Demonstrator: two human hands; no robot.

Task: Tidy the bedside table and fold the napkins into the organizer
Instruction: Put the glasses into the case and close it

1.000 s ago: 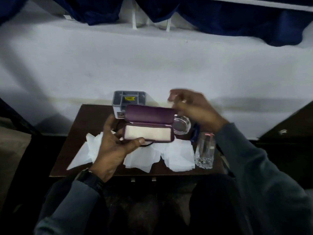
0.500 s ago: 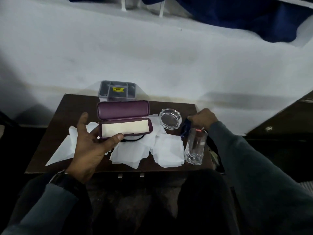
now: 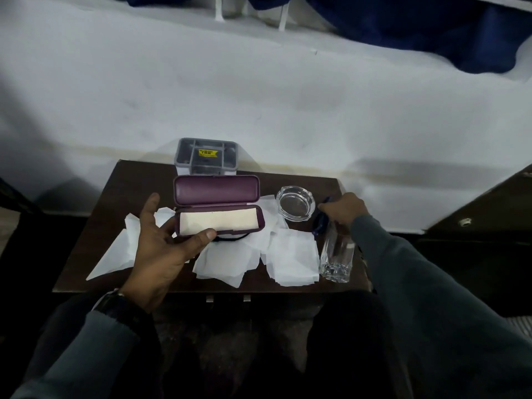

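My left hand [image 3: 161, 249] holds an open purple glasses case [image 3: 218, 208] over the dark wooden bedside table [image 3: 95, 226]; a cream cloth lines its lower half. Several white napkins [image 3: 290, 257] lie unfolded across the tabletop under and beside the case. A grey compartmented organizer [image 3: 205, 154] with a yellow label stands at the table's back edge. My right hand [image 3: 344, 210] is at the table's right side, fingers closed on a dark blue object [image 3: 319, 223], most of it hidden.
A clear glass ashtray [image 3: 295, 203] sits right of the case. A tall drinking glass [image 3: 336, 254] stands at the front right corner, just below my right hand. A black cord [image 3: 233, 239] peeks out under the case. A white wall rises behind the table.
My right hand dropped from above the case to the table's right side and closed on the dark blue object. The left hand kept holding the open case.
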